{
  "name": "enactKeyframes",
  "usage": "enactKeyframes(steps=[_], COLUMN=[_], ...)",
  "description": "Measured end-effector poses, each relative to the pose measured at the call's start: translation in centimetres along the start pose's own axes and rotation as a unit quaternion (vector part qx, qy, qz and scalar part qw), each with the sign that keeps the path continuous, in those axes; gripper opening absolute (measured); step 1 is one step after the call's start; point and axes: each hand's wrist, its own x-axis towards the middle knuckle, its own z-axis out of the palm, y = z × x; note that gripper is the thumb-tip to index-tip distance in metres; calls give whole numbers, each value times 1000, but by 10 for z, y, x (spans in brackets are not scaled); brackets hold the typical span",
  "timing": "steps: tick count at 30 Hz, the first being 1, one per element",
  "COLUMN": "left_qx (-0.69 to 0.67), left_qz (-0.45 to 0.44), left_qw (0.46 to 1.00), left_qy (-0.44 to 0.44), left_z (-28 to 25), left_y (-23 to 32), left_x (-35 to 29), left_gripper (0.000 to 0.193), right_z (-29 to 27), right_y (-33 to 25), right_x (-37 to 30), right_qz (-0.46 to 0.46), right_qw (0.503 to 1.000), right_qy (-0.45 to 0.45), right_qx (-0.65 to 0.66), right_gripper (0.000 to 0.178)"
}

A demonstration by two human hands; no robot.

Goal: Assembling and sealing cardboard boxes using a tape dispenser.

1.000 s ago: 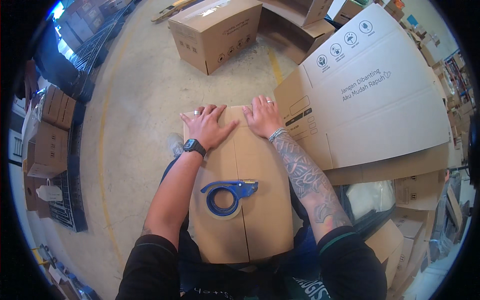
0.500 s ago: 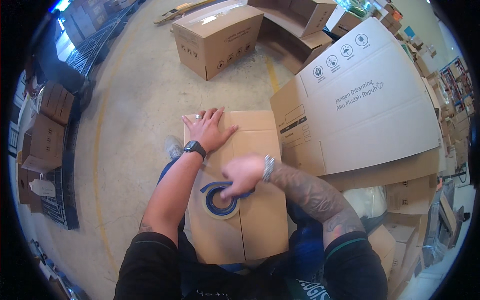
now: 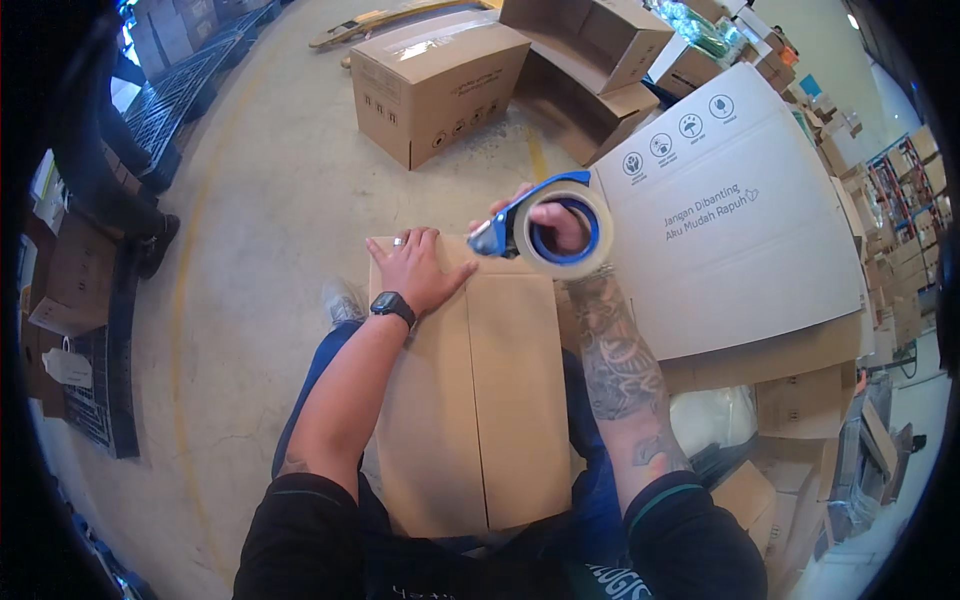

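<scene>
A closed brown cardboard box [image 3: 430,410] sits across my lap, its two top flaps meeting at a lengthwise seam. My left hand [image 3: 412,272] lies flat with fingers spread on the box's far left corner. Over the far right corner, my right hand [image 3: 563,228] grips a blue tape dispenser [image 3: 487,238] carrying a roll of clear tape [image 3: 597,245]. My thumb shows through the roll's core, and fingertips show behind the blue frame. The dispenser's front end is close to the box's far edge. Whether tape touches the cardboard, I cannot tell.
A taped box [image 3: 440,85] stands ahead on the floor, beside open cartons [image 3: 585,50]. At right leans a large flattened carton [image 3: 730,260], white-faced. Boxes [image 3: 75,265] rest on a dark pallet [image 3: 110,390] at left, where another person's leg [image 3: 125,190] shows.
My right hand has lifted the tape dispenser off the box's middle and carried it forward and right, above the far edge. My left hand stays on the box. The person at left has shifted.
</scene>
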Motion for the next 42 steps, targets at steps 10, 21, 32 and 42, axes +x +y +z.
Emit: enactKeyframes(steps=[10, 21, 32, 42], left_qx=[9, 2, 11, 5], left_qz=[3, 0, 15, 160], left_qw=[1000, 1000, 999, 987], left_qy=[21, 16, -33, -18], left_z=[-3, 1, -5, 12], left_y=[3, 2, -1, -54], left_x=[-1, 1, 0, -36], left_gripper=[97, 98, 95, 76], right_z=[10, 50, 48, 160], right_y=[73, 118, 34, -39], right_x=[116, 169, 105, -184], right_qz=[-343, 161, 76, 213], right_qw=[858, 979, 996, 872], right_qy=[188, -33, 30, 143], right_qx=[-332, -119, -42, 417], right_gripper=[43, 24, 28, 11])
